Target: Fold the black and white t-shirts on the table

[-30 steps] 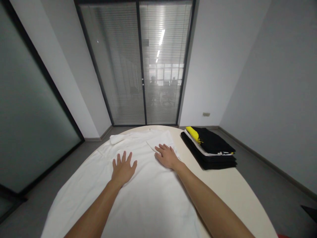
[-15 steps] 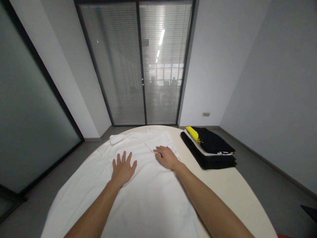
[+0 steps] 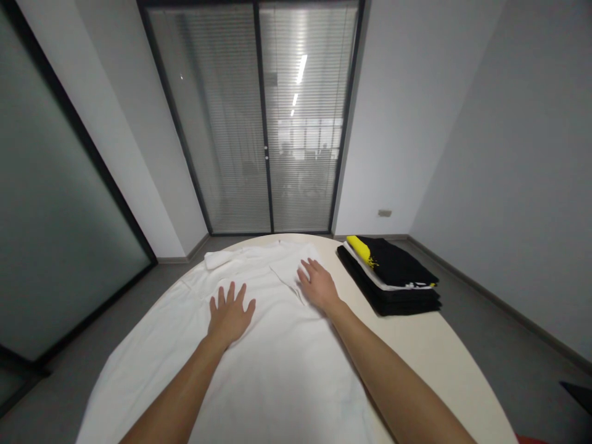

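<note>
A white cloth garment (image 3: pixel 282 370) lies spread over much of the table, a folded-over part of it at the far right. Flat on the fabric, left of its middle, rests my left hand (image 3: pixel 230 317) with the fingers spread. My right hand (image 3: pixel 319 285) is at the garment's right side, over the folded-over part, fingers stretched out and slightly apart. Beside the fingers runs a loose edge of that fold. Neither hand grips anything. The garment's near end runs out of view at the bottom.
To the right on the pale round table (image 3: pixel 430 357) sits a stack of folded clothes (image 3: pixel 393 271), mostly black, with white and yellow parts. Behind the table are a glass door with blinds (image 3: pixel 300 154) and grey-white walls. A frosted glass panel (image 3: pixel 60 172) stands left.
My right hand has shifted a little right and away from me, its fingers straightening. More of the fold's loose edge shows. My left hand has stayed put.
</note>
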The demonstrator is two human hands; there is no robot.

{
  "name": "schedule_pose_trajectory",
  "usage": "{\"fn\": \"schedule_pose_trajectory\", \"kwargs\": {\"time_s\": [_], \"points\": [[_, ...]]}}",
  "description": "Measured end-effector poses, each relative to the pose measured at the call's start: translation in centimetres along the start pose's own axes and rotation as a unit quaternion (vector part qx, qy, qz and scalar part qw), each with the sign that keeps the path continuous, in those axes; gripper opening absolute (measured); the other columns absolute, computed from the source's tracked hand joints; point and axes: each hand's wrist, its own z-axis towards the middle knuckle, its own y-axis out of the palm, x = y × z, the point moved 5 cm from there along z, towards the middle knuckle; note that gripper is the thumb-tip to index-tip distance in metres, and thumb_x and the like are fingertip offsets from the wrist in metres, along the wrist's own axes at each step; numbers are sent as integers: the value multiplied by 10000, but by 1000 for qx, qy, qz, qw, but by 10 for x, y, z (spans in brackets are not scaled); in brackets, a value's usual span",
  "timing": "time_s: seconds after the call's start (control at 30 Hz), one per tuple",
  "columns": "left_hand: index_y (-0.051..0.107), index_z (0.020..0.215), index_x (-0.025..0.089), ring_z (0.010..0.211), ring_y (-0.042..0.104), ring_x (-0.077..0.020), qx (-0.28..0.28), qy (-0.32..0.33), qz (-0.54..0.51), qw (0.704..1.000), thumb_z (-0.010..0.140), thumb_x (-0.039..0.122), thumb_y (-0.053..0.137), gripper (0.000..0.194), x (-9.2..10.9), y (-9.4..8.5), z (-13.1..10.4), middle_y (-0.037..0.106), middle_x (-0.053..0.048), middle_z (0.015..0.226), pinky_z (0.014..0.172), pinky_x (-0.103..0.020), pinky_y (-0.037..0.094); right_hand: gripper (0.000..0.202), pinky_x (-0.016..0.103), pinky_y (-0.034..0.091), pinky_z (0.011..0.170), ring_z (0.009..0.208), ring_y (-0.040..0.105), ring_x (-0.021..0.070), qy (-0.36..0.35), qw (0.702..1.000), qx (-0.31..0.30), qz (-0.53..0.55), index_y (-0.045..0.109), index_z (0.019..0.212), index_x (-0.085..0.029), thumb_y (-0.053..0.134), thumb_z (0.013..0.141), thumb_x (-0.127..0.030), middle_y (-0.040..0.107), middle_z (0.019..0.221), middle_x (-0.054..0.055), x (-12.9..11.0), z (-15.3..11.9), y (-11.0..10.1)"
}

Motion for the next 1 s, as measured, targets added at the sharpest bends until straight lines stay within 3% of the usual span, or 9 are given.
{"fn": "schedule_pose_trajectory", "kwargs": {"time_s": [0.07, 0.2, 0.43, 0.73, 0.9, 1.0], "points": [[325, 1570, 244, 1514, 148, -417, -1, 1, 0, 1000, 981, 555, 316, 666, 0, 1, 0, 216, -111, 1657, 1190, -602, 157, 637, 451, 198, 1196, 1505, 239, 282, 35, 998, 0, -43, 358, 1549, -166, 279, 1021, -513, 292, 1627, 138, 8, 2, 1], [324, 1570, 245, 1514, 141, -418, -7, -1, -1, 1000, 983, 560, 305, 666, 0, 0, 0, 220, -109, 1657, 1191, -604, 151, 673, 547, 112, 1187, 1511, 197, 315, 65, 991, -73, -90, 386, 1526, -169, 316, 992, -573, 273, 1630, 160, 19, 2, 14], [324, 1570, 241, 1512, 147, -423, -9, 0, 2, 1000, 982, 559, 313, 669, 1, -2, -1, 216, -110, 1658, 1188, -604, 159, 681, 576, 78, 1177, 1501, 198, 349, 57, 992, -61, -92, 412, 1501, -148, 365, 974, -577, 289, 1616, 188, 20, 4, 16], [344, 1563, 231, 1511, 156, -423, 1, 4, 2, 1000, 981, 546, 336, 662, 2, -4, -2, 229, -120, 1653, 1186, -606, 160, 506, 492, 272, 1115, 1385, 386, 309, 32, 996, -33, -71, 549, 1350, -189, 389, 985, -502, 458, 1508, 157, 22, 6, 6], [350, 1561, 227, 1513, 159, -415, 0, 1, 4, 1000, 984, 529, 336, 652, 4, -7, -4, 238, -119, 1650, 1189, -599, 160, 607, 531, 323, 1060, 1352, 398, 366, 54, 994, -56, -80, 568, 1333, -191, 531, 877, -590, 446, 1503, 175, 27, 17, -1], [354, 1560, 227, 1511, 162, -416, -2, -2, 9, 1000, 982, 523, 345, 649, 5, -8, -4, 236, -113, 1651, 1192, -590, 161, 601, 531, 350, 1031, 1295, 441, 380, 74, 991, -62, -91, 588, 1315, -172, 536, 867, -570, 521, 1421, 191, 31, 33, -4]]}}
